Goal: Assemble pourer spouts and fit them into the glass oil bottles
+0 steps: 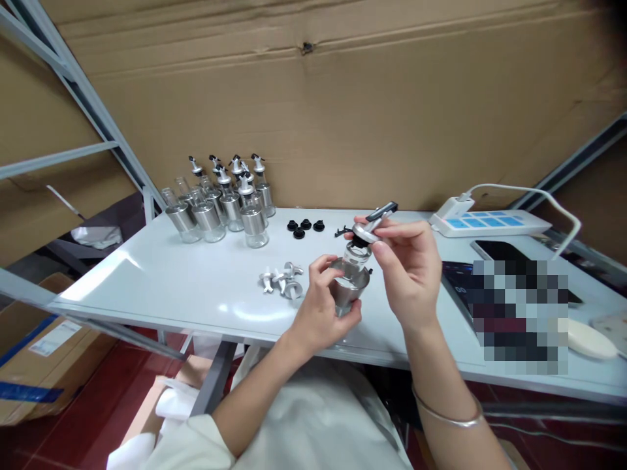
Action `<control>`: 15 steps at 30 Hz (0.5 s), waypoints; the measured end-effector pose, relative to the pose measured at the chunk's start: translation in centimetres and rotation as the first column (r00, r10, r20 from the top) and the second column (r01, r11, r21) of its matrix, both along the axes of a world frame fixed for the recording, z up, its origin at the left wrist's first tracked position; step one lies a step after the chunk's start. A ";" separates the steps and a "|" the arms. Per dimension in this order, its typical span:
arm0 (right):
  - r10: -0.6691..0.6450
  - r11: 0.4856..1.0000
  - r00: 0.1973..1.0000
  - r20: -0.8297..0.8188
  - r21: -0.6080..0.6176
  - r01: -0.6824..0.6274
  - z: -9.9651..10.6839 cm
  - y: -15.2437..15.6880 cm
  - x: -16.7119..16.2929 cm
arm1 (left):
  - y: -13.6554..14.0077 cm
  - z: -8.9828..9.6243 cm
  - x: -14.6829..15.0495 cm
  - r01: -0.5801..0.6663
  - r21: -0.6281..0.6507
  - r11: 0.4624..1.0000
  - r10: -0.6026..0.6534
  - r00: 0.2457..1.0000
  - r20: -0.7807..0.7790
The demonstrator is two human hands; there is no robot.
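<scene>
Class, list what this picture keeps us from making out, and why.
In the head view:
Part of the held bottle: covered by the left hand.
Face of the black phone: mostly pixelated.
Bases of some back bottles: behind front bottles.
Pale item: cut off by the right edge.

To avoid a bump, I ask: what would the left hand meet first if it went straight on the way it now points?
Beyond the bottle it holds, the left hand would probably meet the right hand with its pourer; exact depth is unclear.

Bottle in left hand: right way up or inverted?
Right way up; exact tilt unclear. Bottle neck shows above the steel sleeve, right hand holding the spout there.
</scene>
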State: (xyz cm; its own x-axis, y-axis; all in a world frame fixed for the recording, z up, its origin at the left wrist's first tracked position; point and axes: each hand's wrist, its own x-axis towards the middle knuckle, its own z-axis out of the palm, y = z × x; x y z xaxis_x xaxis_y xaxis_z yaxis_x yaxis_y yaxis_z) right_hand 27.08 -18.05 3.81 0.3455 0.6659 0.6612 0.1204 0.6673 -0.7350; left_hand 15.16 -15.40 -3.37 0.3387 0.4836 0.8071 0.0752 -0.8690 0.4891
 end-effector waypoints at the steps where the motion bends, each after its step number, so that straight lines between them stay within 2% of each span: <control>1: -0.002 1.000 1.000 0.010 -0.001 0.002 -0.1 0.0 0.0 | 0.0 -0.1 0.0 0.005 -0.009 1.000 -0.005 1.000 -0.006; 4: 0.010 1.000 0.999 0.047 -0.008 -0.010 -0.4 0.0 -0.2 | 0.2 -0.4 0.1 0.037 -0.047 0.998 -0.038 0.999 -0.021; 8: 0.019 0.999 1.000 0.009 0.029 -0.019 -1.0 0.1 -0.3 | 0.1 -1.0 0.2 0.075 -0.069 0.995 -0.078 0.997 -0.030; 13: 0.098 0.994 0.994 0.053 0.048 -0.101 -1.6 0.1 0.0 | -0.1 -1.0 0.1 0.064 -0.265 0.962 -0.090 0.992 -0.085; 15: 0.107 0.993 0.991 0.077 0.044 -0.111 -1.6 -0.1 0.1 | -0.1 -0.9 0.0 0.070 -0.297 0.952 -0.105 0.989 -0.104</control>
